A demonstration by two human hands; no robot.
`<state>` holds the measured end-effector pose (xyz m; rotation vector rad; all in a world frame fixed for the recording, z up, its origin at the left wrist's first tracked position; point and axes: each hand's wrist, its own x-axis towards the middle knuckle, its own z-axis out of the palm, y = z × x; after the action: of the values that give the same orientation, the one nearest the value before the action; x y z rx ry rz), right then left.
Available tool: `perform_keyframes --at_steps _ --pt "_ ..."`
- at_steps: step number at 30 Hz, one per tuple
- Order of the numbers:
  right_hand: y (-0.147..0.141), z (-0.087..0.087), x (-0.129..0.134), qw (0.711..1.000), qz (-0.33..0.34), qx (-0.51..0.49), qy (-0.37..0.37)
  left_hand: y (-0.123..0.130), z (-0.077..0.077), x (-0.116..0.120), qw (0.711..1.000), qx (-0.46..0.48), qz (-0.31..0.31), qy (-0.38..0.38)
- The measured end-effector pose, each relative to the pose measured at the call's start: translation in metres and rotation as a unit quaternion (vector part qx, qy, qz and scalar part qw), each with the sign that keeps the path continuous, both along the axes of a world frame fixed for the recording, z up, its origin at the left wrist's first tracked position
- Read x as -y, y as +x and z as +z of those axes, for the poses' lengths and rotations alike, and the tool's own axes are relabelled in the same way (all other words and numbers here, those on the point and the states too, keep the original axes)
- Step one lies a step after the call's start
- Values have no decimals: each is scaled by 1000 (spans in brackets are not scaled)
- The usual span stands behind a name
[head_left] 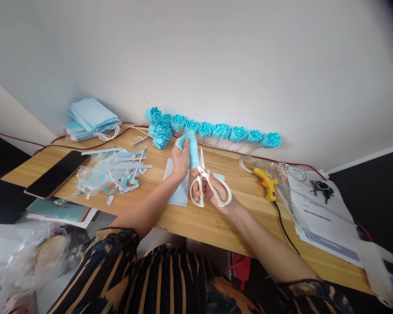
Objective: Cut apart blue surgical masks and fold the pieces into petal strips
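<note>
Above the middle of the table, my left hand pinches a folded strip of light blue fabric. Just to its right, my right hand has its fingers through the handles of white-handled scissors. The blades point up and are parted, close to the strip's right edge. Beneath my hands lie light blue sheets on the wooden table. A row of blue fabric flowers stands along the wall behind.
Fabric scraps are heaped left of my hands, beside a black phone. A stack of blue masks sits back left. On the right are a yellow glue gun with its cable, papers and keys.
</note>
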<state>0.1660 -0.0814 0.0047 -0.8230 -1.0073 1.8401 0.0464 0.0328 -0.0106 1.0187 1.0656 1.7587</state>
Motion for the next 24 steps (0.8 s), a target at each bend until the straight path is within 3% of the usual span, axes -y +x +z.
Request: perform_keyframes --at_steps 13,24 --pt "-2 -18 -6 997 -43 -40 42 7 -11 -2 998 40 -9 -43" --pt "-4 -18 2 996 -86 -25 5 10 -14 -6 1000 15 -3 -18"
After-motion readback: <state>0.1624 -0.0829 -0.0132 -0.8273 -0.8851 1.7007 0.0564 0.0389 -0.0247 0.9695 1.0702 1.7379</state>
